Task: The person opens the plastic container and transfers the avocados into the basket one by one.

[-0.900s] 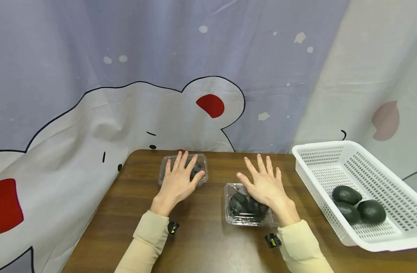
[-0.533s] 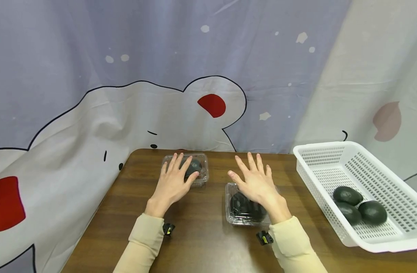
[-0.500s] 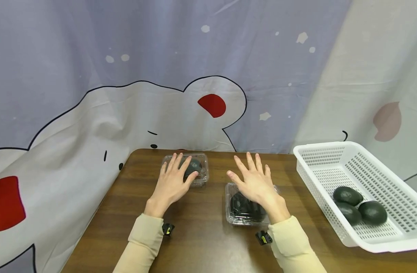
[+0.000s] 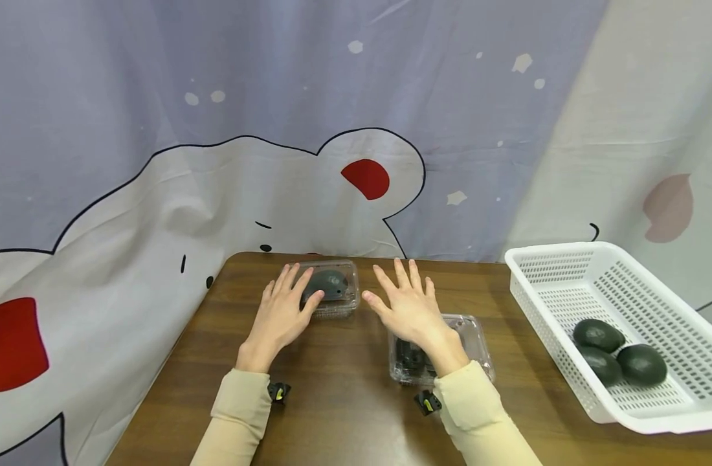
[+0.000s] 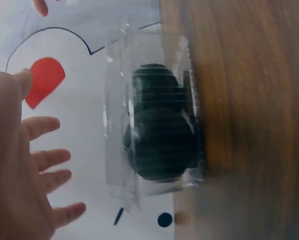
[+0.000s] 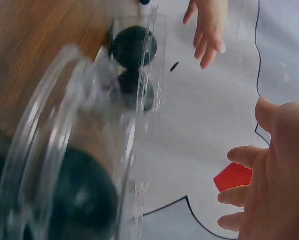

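My left hand point(image 4: 280, 314) is in the air with its fingers spread, just in front of and partly over the back clear plastic clamshell box point(image 4: 354, 288). Dark green avocados point(image 5: 162, 142) lie inside that box, as the left wrist view shows. Fingers extended and apart, my right hand point(image 4: 414, 314) hovers above the nearer clamshell box point(image 4: 475, 340), hiding part of it. Dark avocados point(image 4: 410, 356) show through its plastic too. Both hands hold nothing. In the right wrist view, the nearer box point(image 6: 64, 130) is blurred and stands in front of the back one.
A white perforated plastic basket point(image 4: 542, 336) stands on the right of the brown wooden table point(image 4: 338, 414). Inside it sit 3 dark avocados point(image 4: 641, 364). A printed curtain point(image 4: 309, 194) hangs right behind the table's back edge.
Both hands have moved left, the right one farther, uncovering the right part of the nearer box. More of the back box shows. The boxes stay in place on the table; the view shifts slightly.
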Action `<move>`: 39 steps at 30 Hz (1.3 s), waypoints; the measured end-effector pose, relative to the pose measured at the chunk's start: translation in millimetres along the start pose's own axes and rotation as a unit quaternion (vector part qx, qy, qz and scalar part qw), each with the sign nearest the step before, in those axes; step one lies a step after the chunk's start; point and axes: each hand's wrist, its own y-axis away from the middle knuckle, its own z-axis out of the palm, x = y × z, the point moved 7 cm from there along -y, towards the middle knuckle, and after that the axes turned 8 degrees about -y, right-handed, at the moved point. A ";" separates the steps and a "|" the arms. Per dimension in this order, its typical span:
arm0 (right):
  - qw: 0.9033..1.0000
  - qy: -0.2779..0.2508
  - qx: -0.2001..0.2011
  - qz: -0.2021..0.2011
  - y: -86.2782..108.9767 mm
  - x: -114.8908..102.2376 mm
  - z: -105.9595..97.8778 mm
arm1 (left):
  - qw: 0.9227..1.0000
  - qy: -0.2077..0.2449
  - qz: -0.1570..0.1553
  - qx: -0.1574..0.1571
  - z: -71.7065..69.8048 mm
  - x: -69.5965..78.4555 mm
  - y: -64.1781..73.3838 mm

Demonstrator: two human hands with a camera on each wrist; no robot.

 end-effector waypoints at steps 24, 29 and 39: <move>0.996 0.031 -0.040 -0.080 -28.2 -77.0 37.4 | 0.990 0.109 -0.073 0.057 3.2 -45.6 10.6; 0.994 0.044 -0.051 -0.091 -34.6 -89.0 47.8 | 0.980 0.157 -0.098 0.067 7.5 -60.2 14.5; 0.983 0.119 -0.056 -0.130 -40.8 -109.1 77.1 | 0.946 0.271 -0.171 0.045 38.5 -79.8 20.8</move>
